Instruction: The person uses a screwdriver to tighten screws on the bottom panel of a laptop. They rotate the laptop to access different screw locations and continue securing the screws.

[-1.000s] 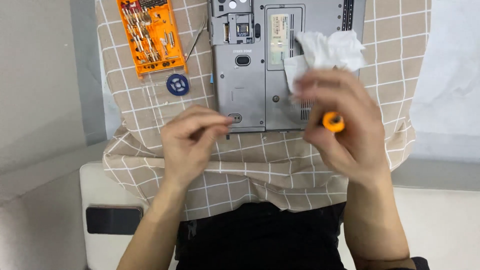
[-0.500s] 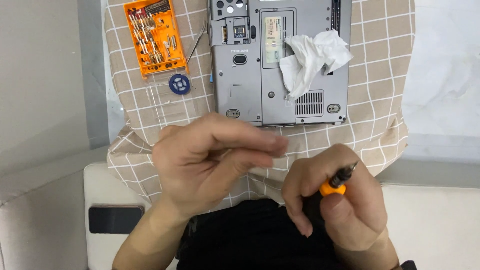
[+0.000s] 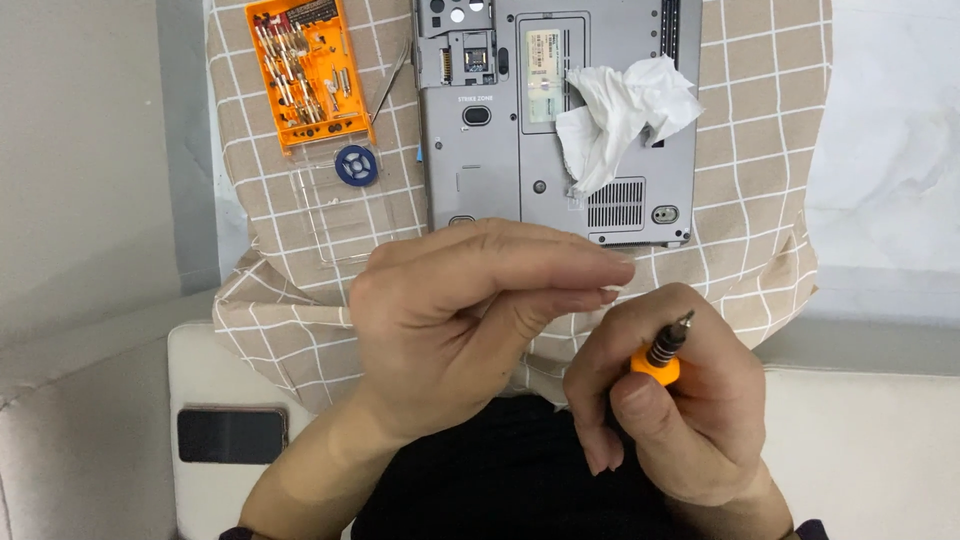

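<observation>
My left hand hovers in front of a grey laptop that lies bottom side up. Its thumb is pinched against the fingertips, and nothing shows between them. Lower right, my right hand is closed round a small screwdriver with an orange handle, its dark tip pointing up and right. Both hands are close to my body, off the laptop. A crumpled white tissue rests on the laptop's base.
A beige checked cloth lies under the laptop. To the left are an orange bit case, a blue round disc, a clear plastic lid and a thin metal tool. A dark rectangle sits lower left.
Both hands have drawn back from the laptop's front edge towards my body. The right hand dropped lower with the screwdriver, and the left hand's fingers closed into a pinch.
</observation>
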